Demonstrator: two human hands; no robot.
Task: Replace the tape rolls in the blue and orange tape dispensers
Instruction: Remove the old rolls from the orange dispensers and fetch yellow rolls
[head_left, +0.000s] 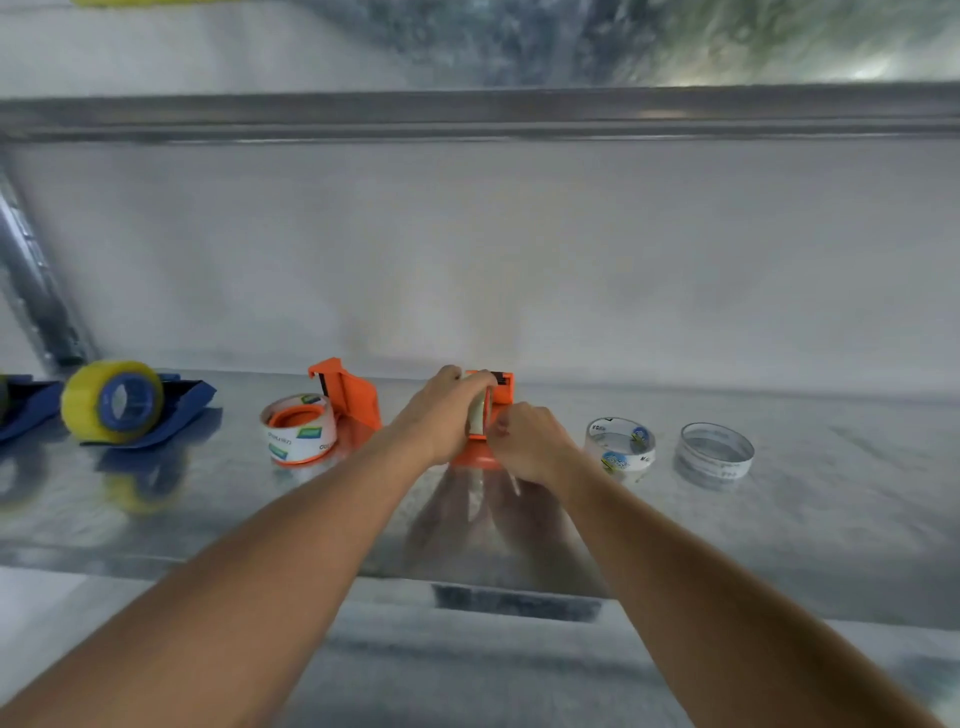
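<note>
At tabletop (779, 519) centre | your left hand (447, 410) grips tape roll (479, 415) in orange dispenser (501, 397) | right hand (524, 441) pinches its edge | clear rolls (621, 444) just right

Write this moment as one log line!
left hand: grips tape roll | right hand: pinches at roll | orange dispenser: being loaded | shelf

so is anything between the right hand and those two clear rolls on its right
Nothing visible. The right hand is at the orange dispenser, and only bare metal shelf lies between it and the nearer clear roll; the other roll sits beyond.
</note>
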